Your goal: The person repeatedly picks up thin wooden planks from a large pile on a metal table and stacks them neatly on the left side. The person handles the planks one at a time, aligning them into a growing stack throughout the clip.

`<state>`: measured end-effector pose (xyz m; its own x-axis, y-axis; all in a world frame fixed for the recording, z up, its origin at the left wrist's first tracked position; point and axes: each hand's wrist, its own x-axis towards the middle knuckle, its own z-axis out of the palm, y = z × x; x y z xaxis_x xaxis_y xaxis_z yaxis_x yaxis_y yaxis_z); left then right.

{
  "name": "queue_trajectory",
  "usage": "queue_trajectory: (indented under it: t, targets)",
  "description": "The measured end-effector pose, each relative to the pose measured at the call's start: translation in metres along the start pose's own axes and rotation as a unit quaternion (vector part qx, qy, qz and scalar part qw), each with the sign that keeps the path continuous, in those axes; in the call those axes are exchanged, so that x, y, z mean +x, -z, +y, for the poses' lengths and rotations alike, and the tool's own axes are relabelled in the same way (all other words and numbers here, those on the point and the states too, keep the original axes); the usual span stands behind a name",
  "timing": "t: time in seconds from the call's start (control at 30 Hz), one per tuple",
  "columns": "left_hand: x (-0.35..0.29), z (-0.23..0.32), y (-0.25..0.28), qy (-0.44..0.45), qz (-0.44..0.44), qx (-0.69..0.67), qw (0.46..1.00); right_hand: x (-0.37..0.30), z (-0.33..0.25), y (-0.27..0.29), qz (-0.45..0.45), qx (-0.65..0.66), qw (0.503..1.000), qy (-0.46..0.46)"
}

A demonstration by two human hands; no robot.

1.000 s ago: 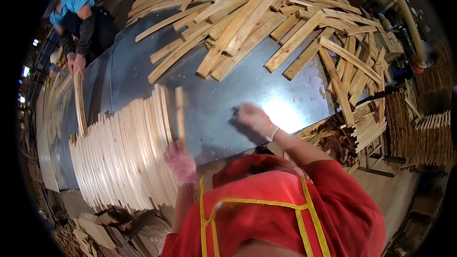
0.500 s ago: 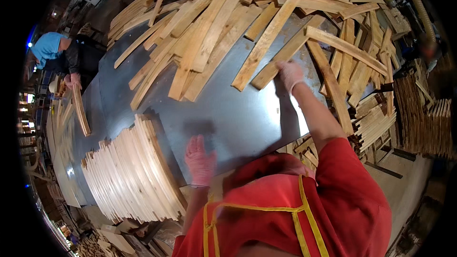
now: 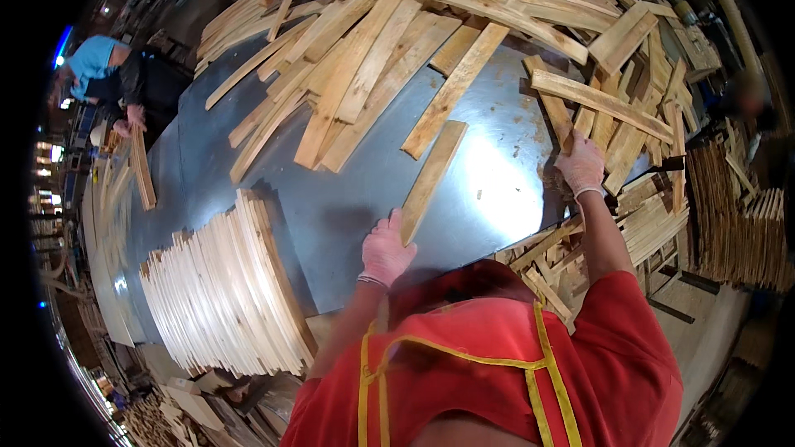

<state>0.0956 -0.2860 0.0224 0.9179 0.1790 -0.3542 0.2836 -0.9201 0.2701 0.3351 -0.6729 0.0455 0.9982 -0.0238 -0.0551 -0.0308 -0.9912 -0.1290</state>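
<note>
My left hand (image 3: 387,250), in a pale pink glove, is closed on the near end of a short wooden board (image 3: 436,174) that slants away over the metal tabletop. Farther right, my right hand (image 3: 582,167), gloved alike, grips the near end of another wooden board (image 3: 549,101). That board's far part passes beside a lighter board (image 3: 603,103) lying crosswise. Left of my left hand, a row of pale boards (image 3: 224,290) stands packed side by side. A loose board (image 3: 455,91) lies between my hands, farther off.
A large heap of loose boards (image 3: 364,58) covers the far side of the metal table (image 3: 331,219). At the left, a co-worker in a blue top (image 3: 93,58) holds a board (image 3: 142,167). Stacked wood (image 3: 737,219) stands at the right, off the table.
My left hand has moved right and taken hold of a board's near end. My right hand has shifted right and nearer, onto a different board. Several boards at the far right lie differently.
</note>
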Motion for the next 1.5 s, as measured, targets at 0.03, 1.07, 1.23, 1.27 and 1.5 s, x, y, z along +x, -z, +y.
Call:
queue_trajectory:
  t: [0.03,1.07,1.23,1.27,1.5]
  targets:
    - [-0.007,-0.01,0.003,-0.003,-0.035,-0.166,0.985,0.001,-0.002,-0.002,-0.041,-0.001,0.999,-0.02]
    - [-0.19,-0.142,0.012,0.135,0.228,-0.192,0.945,-0.192,-0.299,-0.067,-0.342,0.541,0.765,0.072]
    - [-0.221,-0.191,-0.022,0.283,0.235,0.08,0.927,-0.041,-0.228,-0.056,-0.114,0.58,0.799,-0.111]
    - [-0.212,-0.199,-0.031,0.297,0.271,0.121,0.907,-0.014,-0.218,-0.053,-0.079,0.579,0.8,-0.137]
    - [-0.107,-0.112,0.015,0.117,0.215,0.036,0.969,0.112,-0.22,-0.082,-0.026,0.663,0.722,-0.196]
